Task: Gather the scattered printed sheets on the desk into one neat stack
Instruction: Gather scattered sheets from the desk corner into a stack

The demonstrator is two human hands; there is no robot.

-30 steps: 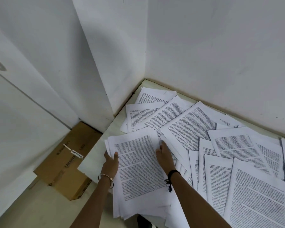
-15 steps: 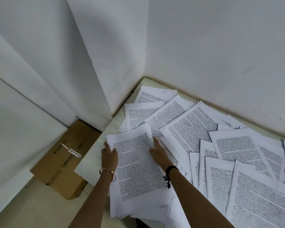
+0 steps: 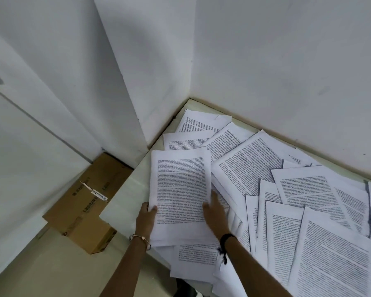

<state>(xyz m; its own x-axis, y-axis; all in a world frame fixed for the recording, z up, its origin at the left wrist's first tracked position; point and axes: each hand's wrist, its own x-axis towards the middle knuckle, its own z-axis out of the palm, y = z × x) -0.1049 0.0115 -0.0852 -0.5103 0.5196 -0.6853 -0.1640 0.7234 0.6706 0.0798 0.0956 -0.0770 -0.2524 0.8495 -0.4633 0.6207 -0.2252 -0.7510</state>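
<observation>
The left hand (image 3: 146, 218) pinches the paper pile (image 3: 180, 189), the right hand (image 3: 215, 211) lies on it with flat fingers; gently push both sides straight.

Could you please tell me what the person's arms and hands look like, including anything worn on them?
Both forearms are bare, with no sleeves in view, and neither the left hand nor the right hand wears a glove. The left wrist carries a thin metal bangle with a small clasp. The right wrist carries a black band with a short dark tassel hanging from it.
</observation>
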